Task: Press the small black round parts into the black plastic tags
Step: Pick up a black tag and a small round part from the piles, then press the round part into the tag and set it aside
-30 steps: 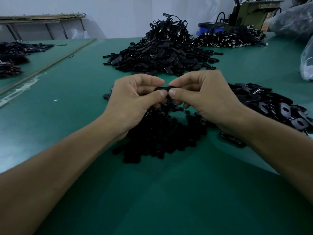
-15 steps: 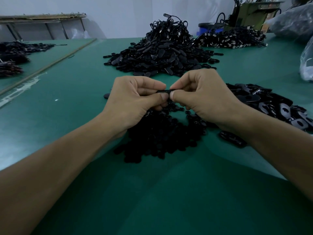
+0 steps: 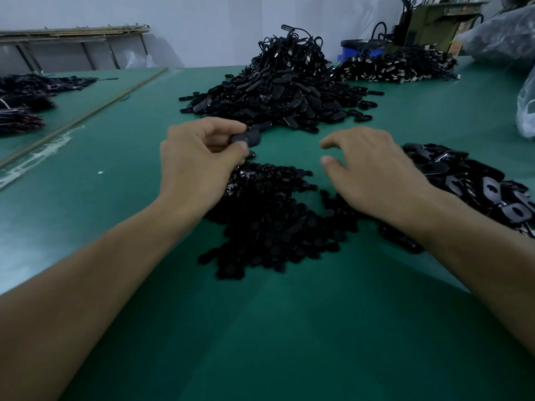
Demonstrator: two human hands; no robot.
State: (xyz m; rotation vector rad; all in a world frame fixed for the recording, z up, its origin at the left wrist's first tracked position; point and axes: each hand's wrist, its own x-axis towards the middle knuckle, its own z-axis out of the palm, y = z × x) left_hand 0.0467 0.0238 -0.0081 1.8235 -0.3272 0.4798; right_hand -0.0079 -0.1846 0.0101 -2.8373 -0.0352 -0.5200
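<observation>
My left hand [image 3: 199, 163] pinches a black plastic tag [image 3: 249, 138] between thumb and fingers, held above the green table [image 3: 260, 328]. My right hand [image 3: 373, 172] hovers apart from it with fingers spread and relaxed, holding nothing. Below and between the hands lies a heap of small black round parts [image 3: 275, 224]. A pile of flat black tags with holes [image 3: 474, 186] lies to the right, partly under my right wrist.
A large mound of black tags with cords [image 3: 278, 91] rises behind the hands. Another black pile [image 3: 399, 66] lies at the back right, with a green machine [image 3: 434, 21] beyond it. Dark piles [image 3: 26, 99] sit far left. A clear plastic bag [image 3: 525, 111] is at the right edge.
Both hands were pinching the tag together. Now my right hand has let go and moved right, while my left hand carries the tag forward toward the large mound.
</observation>
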